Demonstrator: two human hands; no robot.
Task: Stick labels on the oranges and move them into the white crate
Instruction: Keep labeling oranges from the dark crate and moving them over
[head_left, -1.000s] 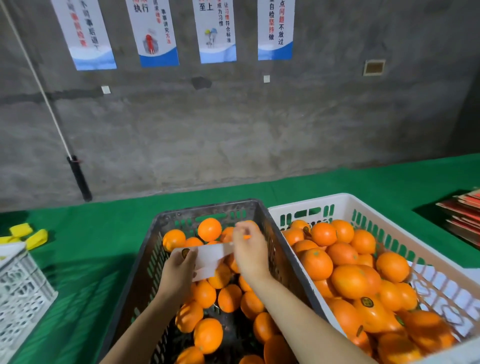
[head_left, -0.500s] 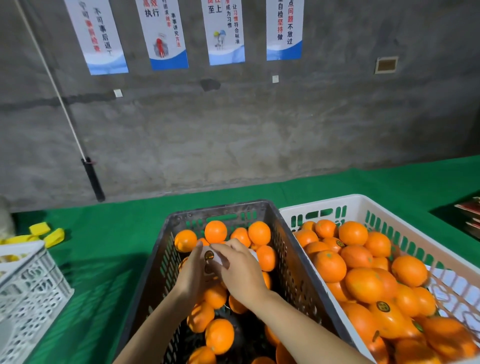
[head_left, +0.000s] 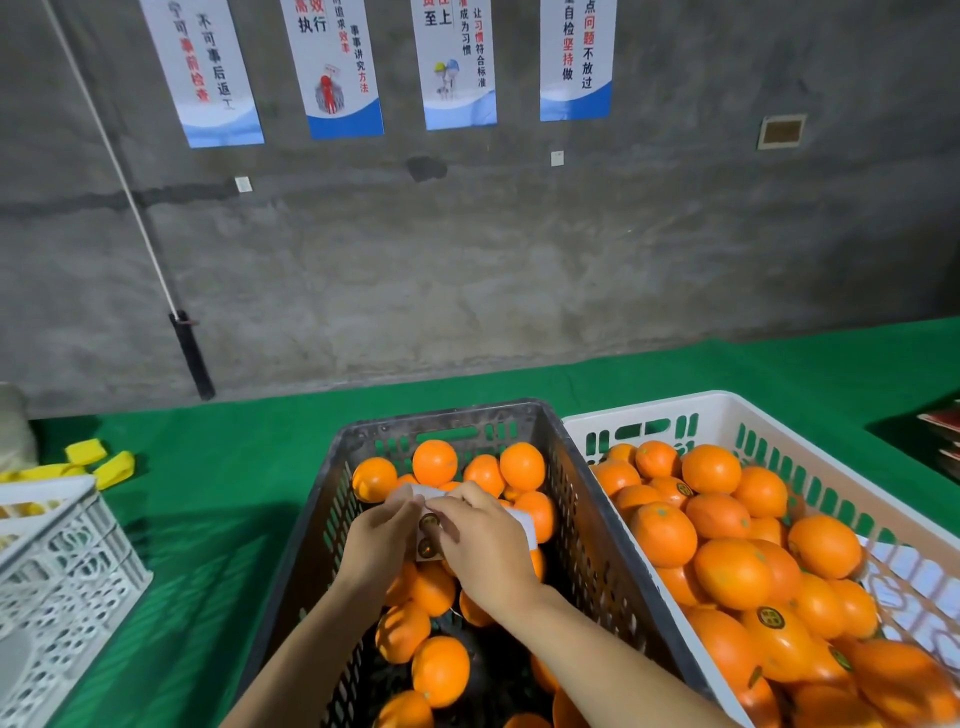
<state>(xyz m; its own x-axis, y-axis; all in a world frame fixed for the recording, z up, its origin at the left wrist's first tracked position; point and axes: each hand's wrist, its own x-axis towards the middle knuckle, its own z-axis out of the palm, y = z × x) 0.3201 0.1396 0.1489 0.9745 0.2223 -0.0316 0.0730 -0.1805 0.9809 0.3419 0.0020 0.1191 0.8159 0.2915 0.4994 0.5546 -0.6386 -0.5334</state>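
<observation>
A dark grey crate (head_left: 332, 499) in front of me holds several unlabelled oranges (head_left: 435, 461). To its right, the white crate (head_left: 727, 410) is heaped with oranges (head_left: 732, 572), some bearing round dark labels (head_left: 771, 618). Over the grey crate my left hand (head_left: 375, 543) holds a white strip of label backing (head_left: 427, 538) with dark round stickers on it. My right hand (head_left: 480, 540) meets it from the right, fingertips pinching at the strip's top edge. The strip is mostly hidden between the two hands.
A green cloth (head_left: 218, 519) covers the table. A white lattice crate (head_left: 57, 566) stands at the left edge, with yellow pieces (head_left: 104, 462) behind it. Flat red packs (head_left: 943, 431) lie at the far right. A concrete wall with posters rises behind.
My right hand came down from an orange at the back of the grey crate to the strip. Both hands closed together around the strip, which now shows less.
</observation>
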